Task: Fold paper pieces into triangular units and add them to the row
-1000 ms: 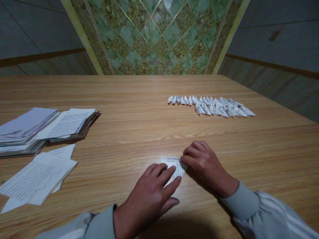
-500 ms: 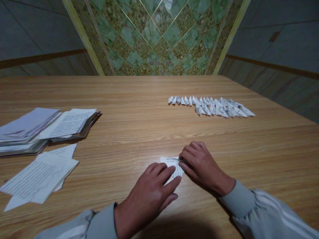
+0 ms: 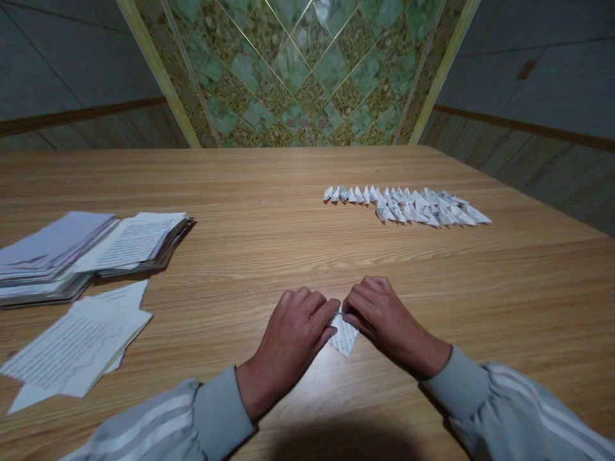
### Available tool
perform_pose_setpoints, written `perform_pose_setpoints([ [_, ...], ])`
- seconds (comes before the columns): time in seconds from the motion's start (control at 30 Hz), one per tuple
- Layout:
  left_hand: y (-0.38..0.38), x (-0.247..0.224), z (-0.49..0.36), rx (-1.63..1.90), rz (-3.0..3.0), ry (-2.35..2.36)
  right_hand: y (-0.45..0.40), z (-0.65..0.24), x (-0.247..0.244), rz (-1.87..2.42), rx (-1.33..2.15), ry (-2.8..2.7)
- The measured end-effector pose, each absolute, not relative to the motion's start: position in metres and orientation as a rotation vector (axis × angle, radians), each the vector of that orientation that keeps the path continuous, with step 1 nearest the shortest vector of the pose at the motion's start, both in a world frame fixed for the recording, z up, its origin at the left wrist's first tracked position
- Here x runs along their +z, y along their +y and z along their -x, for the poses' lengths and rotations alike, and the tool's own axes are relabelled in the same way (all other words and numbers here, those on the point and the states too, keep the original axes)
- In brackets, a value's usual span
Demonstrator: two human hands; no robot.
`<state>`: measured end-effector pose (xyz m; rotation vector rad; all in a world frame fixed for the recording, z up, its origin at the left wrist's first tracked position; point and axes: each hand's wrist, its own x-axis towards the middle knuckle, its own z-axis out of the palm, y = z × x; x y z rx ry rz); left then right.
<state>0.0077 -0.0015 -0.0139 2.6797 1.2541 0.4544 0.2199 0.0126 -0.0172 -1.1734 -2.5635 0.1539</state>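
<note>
A small folded piece of printed paper (image 3: 344, 336) lies on the table between my hands, one corner pointing toward me. My left hand (image 3: 300, 330) pinches its upper left edge between thumb and fingers. At the upper right edge, my right hand (image 3: 379, 314) grips the same paper with its thumb below the curled fingers. The fingers hide the paper's far part, so the fold there shows only as a thin raised line.
Several small folded paper shapes (image 3: 418, 206) stand in rows at the back right of the wooden table (image 3: 250, 250). At the left are stacks of paper (image 3: 137, 240) and loose printed sheets (image 3: 81, 346). A tiled wall (image 3: 298, 70) rises beyond the table.
My left hand has moved up and closed on the paper's far edge. The paper's flat upper left part no longer shows, and its near corner is uncovered. My right hand has hardly moved.
</note>
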Motion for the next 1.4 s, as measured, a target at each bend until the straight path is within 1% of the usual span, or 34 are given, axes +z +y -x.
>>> perform_pose_setpoints([
  [0.23,-0.001,-0.017,-0.006,0.468,-2.609,1.295,0.017,-0.234,-0.009,1.158,0.448,-2.502],
  [0.37,0.0,-0.019,-0.005,0.491,-2.58,1.259,0.021,-0.243,-0.011,1.146,0.481,-2.486],
  [0.53,-0.002,-0.022,-0.002,0.532,-2.609,1.211,0.018,-0.24,-0.007,1.066,0.356,-2.527],
  [0.83,-0.006,-0.024,0.002,0.597,-2.868,1.107,0.01,-0.238,-0.006,0.979,0.025,-2.616],
  [1.07,-0.011,-0.019,0.004,0.608,-2.999,1.04,-0.001,-0.23,0.002,0.942,-0.149,-2.708],
  [1.2,-0.012,-0.017,0.003,0.601,-3.019,1.021,-0.005,-0.228,0.002,0.942,-0.197,-2.702],
  [1.4,-0.016,-0.017,0.003,0.56,-3.017,1.053,-0.011,-0.228,0.0,0.975,-0.175,-2.692],
])
